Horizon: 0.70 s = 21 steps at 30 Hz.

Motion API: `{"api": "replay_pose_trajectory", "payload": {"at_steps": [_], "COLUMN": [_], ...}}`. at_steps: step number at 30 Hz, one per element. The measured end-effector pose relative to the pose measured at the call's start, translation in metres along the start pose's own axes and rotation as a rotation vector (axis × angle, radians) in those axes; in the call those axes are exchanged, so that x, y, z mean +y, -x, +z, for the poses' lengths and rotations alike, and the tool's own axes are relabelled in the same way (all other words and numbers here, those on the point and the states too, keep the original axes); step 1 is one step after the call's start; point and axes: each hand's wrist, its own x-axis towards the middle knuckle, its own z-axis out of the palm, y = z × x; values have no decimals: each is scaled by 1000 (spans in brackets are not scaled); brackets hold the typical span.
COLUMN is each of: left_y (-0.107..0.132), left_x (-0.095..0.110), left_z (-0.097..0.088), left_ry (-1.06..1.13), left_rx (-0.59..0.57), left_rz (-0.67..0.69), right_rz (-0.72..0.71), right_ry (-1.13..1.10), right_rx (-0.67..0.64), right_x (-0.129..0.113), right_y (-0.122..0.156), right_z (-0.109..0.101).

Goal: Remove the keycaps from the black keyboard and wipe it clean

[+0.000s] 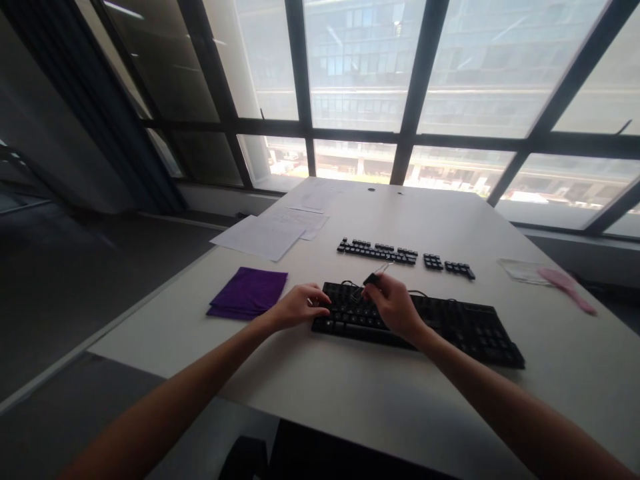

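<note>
A black keyboard (467, 327) lies slightly slanted near the front of the white table (280, 373). At its left end, my left hand (299, 305) grips it with curled fingers and thumb. My right hand (396, 307) is closed on a wire keycap puller (371, 279) with a black handle, held over the left half of the keys. Wire loops stick out at both ends of the handle. Whether the lower loop grips a key cannot be made out. Behind the keyboard, removed keycaps (377, 252) stand in rows, with smaller groups of keycaps (433, 262) to their right.
A folded purple cloth (249, 292) lies left of my left hand. White paper sheets (263, 237) are spread farther back on the left. At the right lie a pink brush-like item (567, 290) and a clear plastic bag (523, 271). Large windows (357, 67) rise behind the table.
</note>
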Motion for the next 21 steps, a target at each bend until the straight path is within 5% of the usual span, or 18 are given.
{"api": "replay_pose_trajectory", "payload": {"at_steps": [6, 16, 21], "left_y": [0, 12, 4], "left_x": [2, -2, -3], "left_z": [6, 29, 13], "left_ry": [-71, -235, -218], "left_rx": [59, 190, 241], "left_rz": [103, 239, 278], "right_rz": [67, 147, 167], "right_ry": [-42, -97, -118], "right_rx": [49, 79, 78], "right_x": [20, 34, 35], "right_y": [-22, -15, -16], "right_z": [43, 40, 39]}}
